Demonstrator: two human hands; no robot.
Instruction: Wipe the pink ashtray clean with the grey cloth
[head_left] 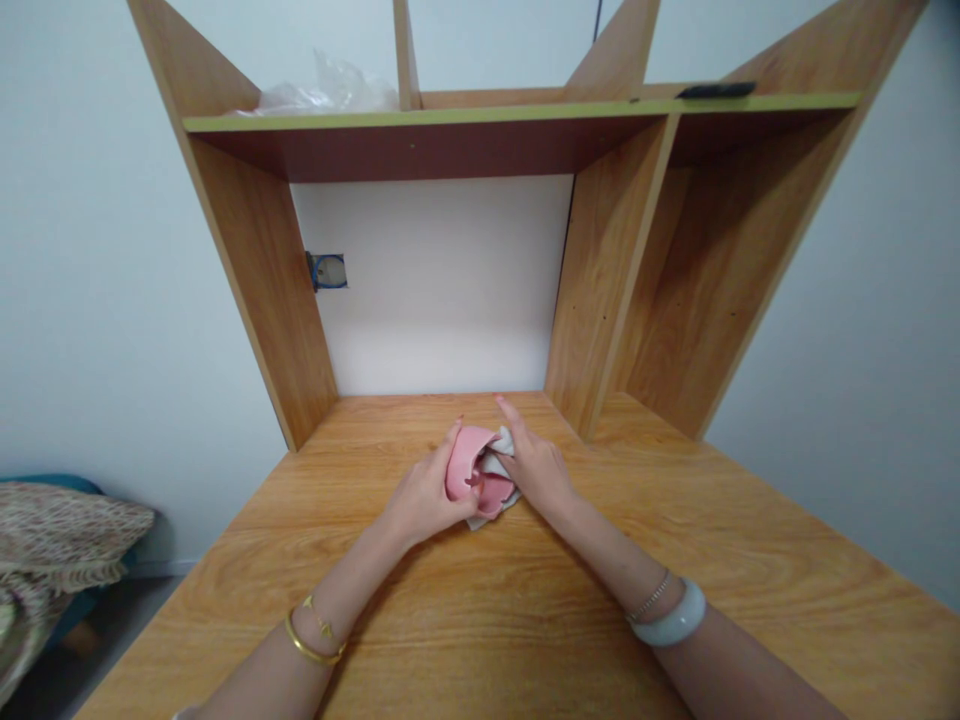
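A small pink bowl-like vessel (466, 455) with an uneven, jagged-looking rim is tilted on its side above the wooden desk, its opening facing right. My left hand (429, 492) grips it from the left, thumb at the near edge and fingers over the far side. A pale grey cloth (504, 441) is bunched at the opening, and part of it shows beneath the vessel. Fingers of my right hand (538, 468) press the cloth into the opening, with the index finger stretched forward. The fingertips inside the vessel are hidden.
The wood-grain desk (480, 620) has a shelf unit (615, 260) with upright panels at its back. Clear plastic wrap (326, 88) and a dark flat object (716, 90) lie on the upper shelf. A wall socket box (328, 271) shows behind. Woven fabric (67, 530) sits at far left.
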